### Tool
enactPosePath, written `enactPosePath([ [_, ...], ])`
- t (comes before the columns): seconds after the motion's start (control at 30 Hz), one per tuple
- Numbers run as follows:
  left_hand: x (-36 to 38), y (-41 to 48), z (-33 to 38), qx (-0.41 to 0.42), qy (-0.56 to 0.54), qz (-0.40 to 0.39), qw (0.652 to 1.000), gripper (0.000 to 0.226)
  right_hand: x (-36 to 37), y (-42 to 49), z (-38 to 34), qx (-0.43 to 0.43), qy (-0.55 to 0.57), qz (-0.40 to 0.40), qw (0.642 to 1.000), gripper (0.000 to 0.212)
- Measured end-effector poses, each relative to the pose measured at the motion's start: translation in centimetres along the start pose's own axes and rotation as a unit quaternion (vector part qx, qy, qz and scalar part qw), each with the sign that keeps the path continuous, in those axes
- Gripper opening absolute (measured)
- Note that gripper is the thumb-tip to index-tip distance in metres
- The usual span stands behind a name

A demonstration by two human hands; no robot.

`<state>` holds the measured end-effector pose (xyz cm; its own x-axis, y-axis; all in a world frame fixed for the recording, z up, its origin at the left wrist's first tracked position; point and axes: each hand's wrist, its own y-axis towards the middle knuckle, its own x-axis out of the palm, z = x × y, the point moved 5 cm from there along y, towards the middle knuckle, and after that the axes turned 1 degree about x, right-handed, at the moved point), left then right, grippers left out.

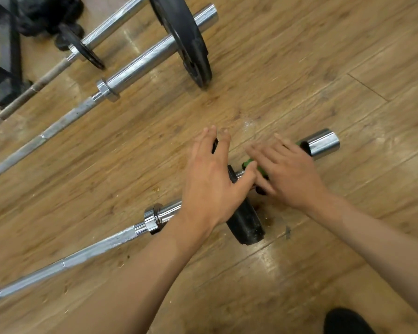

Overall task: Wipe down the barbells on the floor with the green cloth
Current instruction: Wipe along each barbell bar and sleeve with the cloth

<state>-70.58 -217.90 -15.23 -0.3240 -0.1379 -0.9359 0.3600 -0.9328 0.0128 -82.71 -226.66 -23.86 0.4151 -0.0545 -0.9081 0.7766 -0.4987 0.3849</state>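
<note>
The nearest barbell lies diagonally on the wood floor, with a black weight plate on its chrome sleeve. My left hand rests flat on the plate's upper side, fingers straight and thumb reaching toward the sleeve. My right hand lies over the sleeve with straight fingers, pressing the green cloth against it. Only a small bit of the cloth shows under that hand.
Two more barbells lie farther off: one with a large black plate, another with a small plate. A black rack frame stands at top left. A dark shoe sits bottom right.
</note>
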Motion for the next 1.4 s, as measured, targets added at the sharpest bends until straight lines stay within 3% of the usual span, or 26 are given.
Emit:
enactPosePath([
  [0.1,0.1,-0.6,0.5,0.008,-0.007,0.005,1.000,0.094,-1.6,-0.9,5.6,0.185,0.007,0.045,0.982,0.044],
  [0.17,0.3,-1.2,0.7,0.016,-0.003,0.017,1.000,0.095,-1.3,-1.3,4.0,0.248,-0.008,0.045,0.968,0.048],
  [0.2,0.4,-1.5,0.8,0.019,-0.003,0.024,1.000,0.095,-0.7,-1.5,2.0,0.235,-0.006,0.034,0.971,0.050],
  [0.27,0.6,-2.2,1.0,0.025,-0.001,0.030,0.999,0.097,0.4,-2.1,-1.9,0.123,0.012,0.019,0.992,0.050],
  [0.33,0.9,-2.8,1.3,0.031,0.002,0.028,0.999,0.100,0.5,-2.8,-2.2,0.017,0.013,0.010,1.000,0.048],
  [0.37,1.0,-3.1,1.4,0.033,0.004,0.032,0.999,0.101,0.2,-3.0,-0.9,0.003,0.007,0.019,1.000,0.047],
  [0.47,1.2,-3.8,1.9,0.040,0.009,0.055,0.998,0.101,-1.7,-3.6,4.1,0.144,0.014,0.084,0.986,0.040],
  [0.53,1.6,-4.4,2.3,0.048,0.014,0.072,0.996,0.101,-1.9,-3.9,4.0,0.244,0.007,0.105,0.964,0.038],
  [0.57,1.7,-4.7,2.5,0.052,0.017,0.079,0.995,0.101,-1.5,-3.7,2.5,0.254,0.004,0.098,0.962,0.039],
  [0.7,2.2,-6.0,2.9,0.067,0.050,0.075,0.994,0.102,0.0,-3.9,-3.2,0.055,0.038,0.037,0.997,0.040],
  [0.8,2.5,-6.9,3.4,0.074,0.066,0.072,0.992,0.103,-0.8,-4.5,-2.6,0.008,0.042,0.029,0.999,0.037],
  [0.87,2.6,-7.4,3.7,0.078,0.086,0.068,0.991,0.103,-1.2,-5.0,-1.9,0.018,0.043,0.032,0.998,0.036],
  [1.0,2.8,-8.8,4.1,0.091,0.108,0.049,0.989,0.104,-2.6,-6.0,1.9,0.162,0.073,0.096,0.979,0.029],
  [1.07,2.9,-9.7,4.2,0.095,0.118,0.033,0.988,0.102,-2.9,-7.0,2.3,0.195,0.071,0.110,0.972,0.028],
  [1.13,2.9,-10.6,4.4,0.101,0.131,0.021,0.986,0.103,-2.5,-7.6,0.2,0.179,0.060,0.103,0.977,0.033],
  [1.3,1.2,-10.9,4.4,0.144,0.097,0.042,0.984,0.084,-0.7,-8.6,-4.7,0.005,0.056,0.001,0.998,0.055],
  [1.4,-0.5,-7.7,2.5,0.116,0.037,0.007,0.993,0.081,-2.3,-9.5,0.0,0.049,0.039,0.039,0.997,0.046],
])
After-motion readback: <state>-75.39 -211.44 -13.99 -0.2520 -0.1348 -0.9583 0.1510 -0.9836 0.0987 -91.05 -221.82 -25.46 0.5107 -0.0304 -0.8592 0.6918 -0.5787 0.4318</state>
